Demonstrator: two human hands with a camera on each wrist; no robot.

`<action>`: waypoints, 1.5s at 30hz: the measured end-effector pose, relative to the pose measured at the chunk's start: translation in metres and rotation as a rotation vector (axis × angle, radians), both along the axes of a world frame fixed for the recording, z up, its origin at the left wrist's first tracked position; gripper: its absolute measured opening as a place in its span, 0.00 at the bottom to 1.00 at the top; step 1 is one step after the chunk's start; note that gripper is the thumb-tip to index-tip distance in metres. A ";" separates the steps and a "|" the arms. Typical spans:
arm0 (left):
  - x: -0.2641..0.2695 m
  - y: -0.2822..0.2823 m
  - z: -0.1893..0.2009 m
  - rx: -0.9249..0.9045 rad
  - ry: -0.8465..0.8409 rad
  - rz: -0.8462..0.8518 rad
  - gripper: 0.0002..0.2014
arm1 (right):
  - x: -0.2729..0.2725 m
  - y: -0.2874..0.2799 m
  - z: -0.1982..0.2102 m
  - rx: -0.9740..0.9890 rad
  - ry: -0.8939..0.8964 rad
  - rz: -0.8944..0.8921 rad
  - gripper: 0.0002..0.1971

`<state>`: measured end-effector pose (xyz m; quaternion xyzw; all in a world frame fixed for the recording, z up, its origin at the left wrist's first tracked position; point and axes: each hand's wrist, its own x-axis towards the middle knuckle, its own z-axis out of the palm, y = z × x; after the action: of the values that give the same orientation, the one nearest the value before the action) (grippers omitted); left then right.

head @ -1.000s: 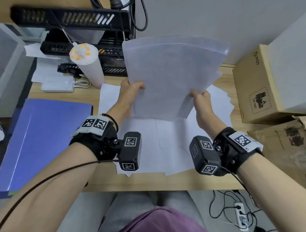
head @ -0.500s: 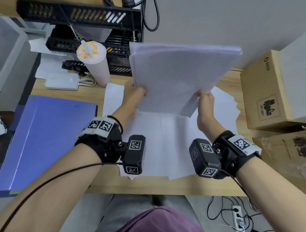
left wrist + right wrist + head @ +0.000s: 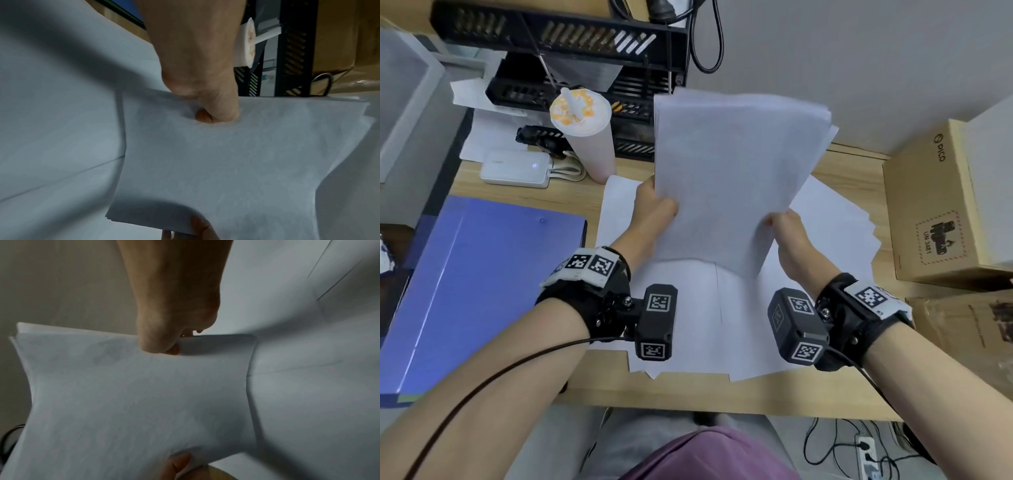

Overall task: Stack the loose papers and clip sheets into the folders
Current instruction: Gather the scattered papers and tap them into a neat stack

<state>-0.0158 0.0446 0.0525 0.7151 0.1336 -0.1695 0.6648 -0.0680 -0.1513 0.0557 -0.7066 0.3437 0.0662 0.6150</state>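
Note:
I hold a stack of white paper [image 3: 729, 178] upright above the desk, its lower edge raised off the sheets below. My left hand [image 3: 654, 209] grips its left edge, thumb on the near face [image 3: 207, 113]. My right hand [image 3: 784, 229] pinches the right edge [image 3: 164, 344]. The stack [image 3: 226, 154] bows between the hands and its sheets are unevenly aligned at the top right. More loose white sheets [image 3: 722, 318] lie spread on the desk underneath. A closed blue folder [image 3: 469, 284] lies flat at the left.
A lidded drink cup with a straw [image 3: 585, 130] stands just left of the stack. Behind it are a black desk organizer [image 3: 571, 44] and a white power bank [image 3: 517, 168]. Cardboard boxes [image 3: 935, 212] sit at the right. The desk's front edge [image 3: 688, 397] is near my body.
The held stack has tilted more upright and narrowed in view, shifting slightly right. Both hands keep their hold on its side edges.

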 end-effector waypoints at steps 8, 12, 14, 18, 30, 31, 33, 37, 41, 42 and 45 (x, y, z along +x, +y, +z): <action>0.013 0.014 0.003 -0.058 -0.045 -0.070 0.19 | -0.003 -0.006 0.002 0.072 -0.054 -0.027 0.12; -0.003 0.031 -0.029 0.054 0.155 -0.171 0.19 | -0.021 -0.004 -0.027 0.083 0.055 0.182 0.18; -0.005 0.036 -0.039 0.069 0.165 -0.174 0.18 | -0.020 -0.004 -0.028 0.057 0.063 0.226 0.16; -0.011 0.058 -0.060 0.168 0.160 -0.098 0.17 | -0.015 -0.003 -0.028 -0.161 -0.032 0.220 0.11; -0.040 0.094 -0.113 0.480 0.245 0.080 0.36 | -0.063 -0.020 -0.071 -0.070 0.348 0.208 0.14; -0.041 0.091 -0.114 0.475 0.238 0.072 0.38 | -0.067 -0.021 -0.071 -0.053 0.360 0.216 0.14; -0.042 0.082 -0.118 0.455 0.251 0.038 0.42 | -0.073 -0.022 -0.070 -0.041 0.372 0.230 0.15; -0.042 0.063 -0.124 0.449 0.271 0.017 0.39 | -0.085 -0.031 -0.068 -0.009 0.381 0.229 0.14; -0.042 0.031 -0.127 0.434 0.247 -0.014 0.31 | -0.101 -0.050 -0.062 0.020 0.380 0.190 0.12; -0.041 0.023 -0.127 0.441 0.231 -0.031 0.28 | -0.105 -0.056 -0.062 0.024 0.386 0.180 0.12; -0.040 0.008 -0.127 0.490 0.176 -0.095 0.18 | -0.116 -0.071 -0.064 0.034 0.398 0.155 0.12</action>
<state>-0.0556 0.0524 -0.0745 0.8427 0.1941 -0.2246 0.4492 -0.1836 -0.2224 -0.0081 -0.6933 0.4018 0.2572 0.5402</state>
